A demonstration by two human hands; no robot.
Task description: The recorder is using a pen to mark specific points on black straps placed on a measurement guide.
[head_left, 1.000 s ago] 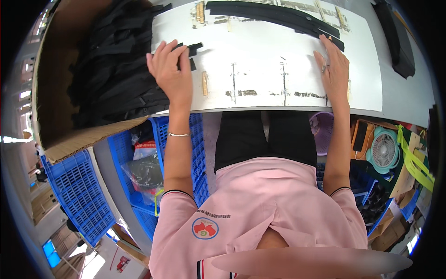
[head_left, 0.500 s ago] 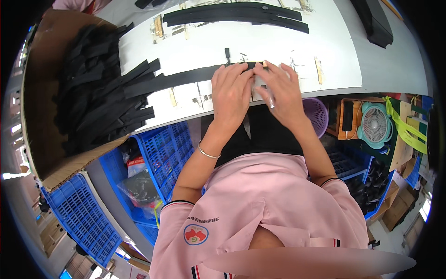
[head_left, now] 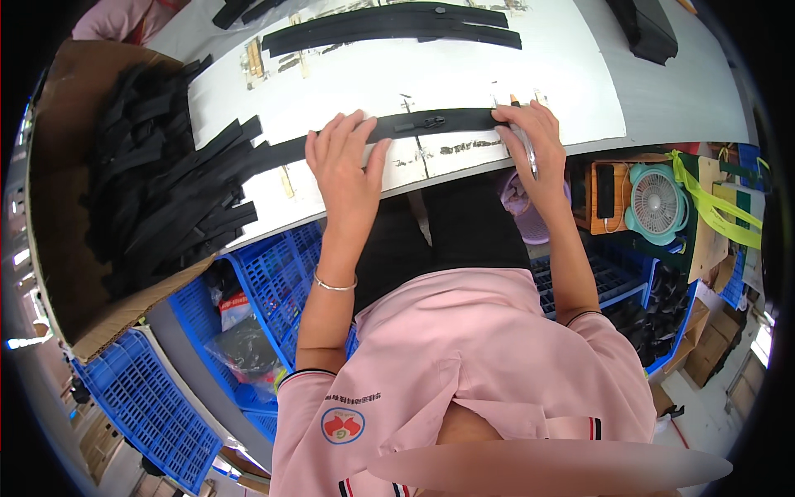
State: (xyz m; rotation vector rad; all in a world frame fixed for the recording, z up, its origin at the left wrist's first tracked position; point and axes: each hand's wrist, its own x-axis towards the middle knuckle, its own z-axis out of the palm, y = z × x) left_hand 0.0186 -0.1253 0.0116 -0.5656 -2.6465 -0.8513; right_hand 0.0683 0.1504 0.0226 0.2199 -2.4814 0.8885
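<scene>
A black zipper [head_left: 468, 121] lies stretched sideways along the near part of the white work board [head_left: 397, 79], its slider and pull tab facing up between my hands. My left hand [head_left: 344, 170] rests on its left part, fingers spread and thumb apart. At its right end, the fingertips of my right hand [head_left: 540, 145] touch the tape. That hand also holds a pen [head_left: 532, 159], clear-barrelled with an orange end, tucked between thumb and fingers. Left of my left hand, the zipper's tail runs toward a heap of black zippers [head_left: 157, 166].
The heap spills from a cardboard box [head_left: 51, 207] at the left. More zippers [head_left: 389, 29] lie across the board's far part. Below the table are blue crates [head_left: 153, 406], a purple basket [head_left: 530, 225] and a teal fan [head_left: 656, 203]. Another person's pink sleeve [head_left: 108, 21] shows far left.
My hands have moved apart, the left to the left and the right to the right. The zipper section and slider between them are now uncovered. The pen stays in my right hand.
</scene>
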